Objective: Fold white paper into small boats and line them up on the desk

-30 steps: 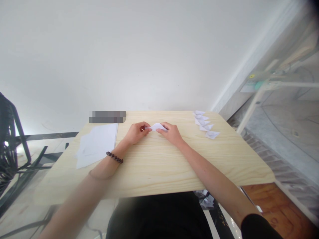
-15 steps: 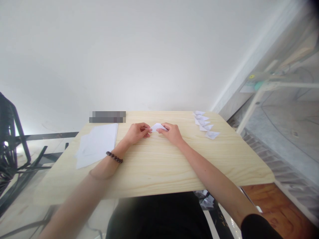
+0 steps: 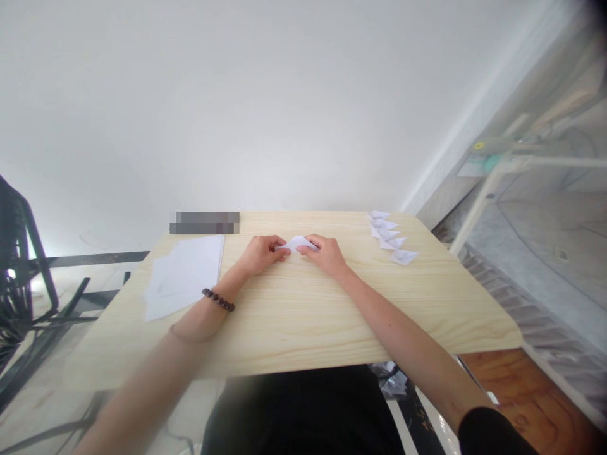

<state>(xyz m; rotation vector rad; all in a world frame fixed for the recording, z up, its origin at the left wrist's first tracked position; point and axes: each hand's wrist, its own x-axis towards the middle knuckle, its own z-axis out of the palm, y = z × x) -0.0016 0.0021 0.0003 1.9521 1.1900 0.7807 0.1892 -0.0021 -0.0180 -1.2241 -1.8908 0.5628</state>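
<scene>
Folded paper [image 3: 296,243]: in the head view, white with a peaked upper edge, between my 2 hands above the table [image 3: 308,316].
Left hand [image 3: 260,254]: my thumb and fingers pinch its left end.
Right hand [image 3: 328,254]: my thumb and fingers grip its right end.
White sheets [image 3: 187,272]: lying in an uneven stack to my left.
Small folded pieces [image 3: 404,256]: in a slanting row, well apart from my right hand.
</scene>
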